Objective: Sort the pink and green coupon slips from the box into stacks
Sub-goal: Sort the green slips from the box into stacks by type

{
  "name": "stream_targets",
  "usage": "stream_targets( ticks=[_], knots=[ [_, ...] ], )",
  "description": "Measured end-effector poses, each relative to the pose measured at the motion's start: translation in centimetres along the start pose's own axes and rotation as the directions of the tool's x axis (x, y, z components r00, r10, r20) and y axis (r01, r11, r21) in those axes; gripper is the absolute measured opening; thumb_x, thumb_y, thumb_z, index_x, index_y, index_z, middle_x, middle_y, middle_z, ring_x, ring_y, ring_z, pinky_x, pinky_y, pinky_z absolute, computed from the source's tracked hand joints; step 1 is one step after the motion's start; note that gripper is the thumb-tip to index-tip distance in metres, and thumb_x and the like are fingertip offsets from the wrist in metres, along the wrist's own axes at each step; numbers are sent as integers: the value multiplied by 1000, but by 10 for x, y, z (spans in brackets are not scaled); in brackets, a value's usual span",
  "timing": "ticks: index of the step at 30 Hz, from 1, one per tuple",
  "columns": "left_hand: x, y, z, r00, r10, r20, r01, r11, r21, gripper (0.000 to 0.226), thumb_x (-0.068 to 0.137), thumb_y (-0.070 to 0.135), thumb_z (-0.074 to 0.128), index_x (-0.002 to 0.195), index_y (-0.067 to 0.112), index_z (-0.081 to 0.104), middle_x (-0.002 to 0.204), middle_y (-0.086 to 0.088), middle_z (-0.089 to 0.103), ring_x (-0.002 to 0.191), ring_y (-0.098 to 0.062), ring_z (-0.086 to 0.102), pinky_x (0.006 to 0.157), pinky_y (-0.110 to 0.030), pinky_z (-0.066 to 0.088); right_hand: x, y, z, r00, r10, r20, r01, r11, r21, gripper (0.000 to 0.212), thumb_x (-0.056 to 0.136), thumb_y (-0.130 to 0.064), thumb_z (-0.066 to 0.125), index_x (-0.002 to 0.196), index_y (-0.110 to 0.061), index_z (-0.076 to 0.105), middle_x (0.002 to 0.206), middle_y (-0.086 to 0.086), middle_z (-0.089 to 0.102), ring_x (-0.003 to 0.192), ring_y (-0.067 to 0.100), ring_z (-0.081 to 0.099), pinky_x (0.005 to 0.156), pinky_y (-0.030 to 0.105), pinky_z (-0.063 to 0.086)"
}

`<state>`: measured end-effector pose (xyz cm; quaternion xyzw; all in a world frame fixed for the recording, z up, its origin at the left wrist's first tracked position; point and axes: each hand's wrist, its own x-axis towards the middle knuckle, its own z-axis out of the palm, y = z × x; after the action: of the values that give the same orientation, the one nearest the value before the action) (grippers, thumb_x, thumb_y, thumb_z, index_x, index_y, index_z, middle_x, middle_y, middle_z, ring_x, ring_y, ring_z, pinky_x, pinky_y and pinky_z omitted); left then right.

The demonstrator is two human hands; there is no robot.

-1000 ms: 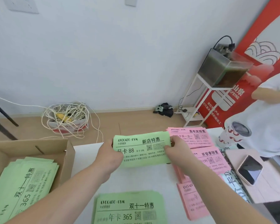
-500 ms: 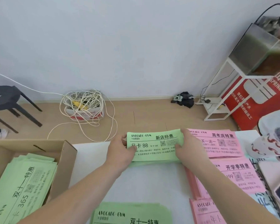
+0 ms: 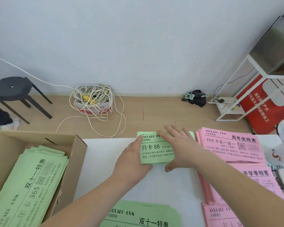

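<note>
The one view comes from a wide-angle camera on the person's head, at the near edge of the tabletop [image 3: 105, 161], looking forward and down. It sits close over the white surface; the left hand [image 3: 134, 161] and right hand [image 3: 179, 148] reach in from below. Past the tabletop's far edge it takes in the floor [image 3: 154, 112] and the wall [image 3: 138, 46].

The left hand [image 3: 133, 158] and right hand [image 3: 179, 145] are both bare. The forearms [image 3: 92, 199] are uncovered right back to the edge of view.
</note>
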<state>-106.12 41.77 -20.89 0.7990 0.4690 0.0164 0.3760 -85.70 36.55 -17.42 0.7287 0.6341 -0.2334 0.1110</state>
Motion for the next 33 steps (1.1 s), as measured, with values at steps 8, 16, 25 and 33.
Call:
stream_targets(
  ticks=[8,16,25,33],
  knots=[
    [2,1,-4,999,26,28,-31,974,225,111,83,54,72,161,33,-4,158,1,36,138,-19,42,102,-36,47,12,20,9,994,-72,-77,78,994,74,124,60,-67,85,161,-42,16,161,-14,27,148,15,24,125,40,8],
    [45,20,-18,937,247,246,-338,815,471,144,68,55,86,156,37,-25,170,-6,-1,158,-26,-5,128,-45,6,9,32,-1,998,-36,-41,36,999,-4,151,49,-79,81,160,-39,-13,165,-11,19,153,17,16,127,50,-2],
    [48,11,-14,925,334,181,-380,796,470,120,68,51,80,161,34,8,150,6,35,140,-20,31,117,-36,30,11,39,11,998,-28,-50,33,995,93,129,54,-72,84,158,-30,20,157,-13,31,150,16,25,127,49,1],
    [-25,9,-35,980,190,64,-197,970,143,101,89,50,72,163,30,6,172,3,4,156,-16,6,123,-27,6,-28,-8,-11,986,87,-142,-74,993,88,121,67,-62,85,161,-29,17,171,-2,7,157,19,2,127,50,5]
  ],
)
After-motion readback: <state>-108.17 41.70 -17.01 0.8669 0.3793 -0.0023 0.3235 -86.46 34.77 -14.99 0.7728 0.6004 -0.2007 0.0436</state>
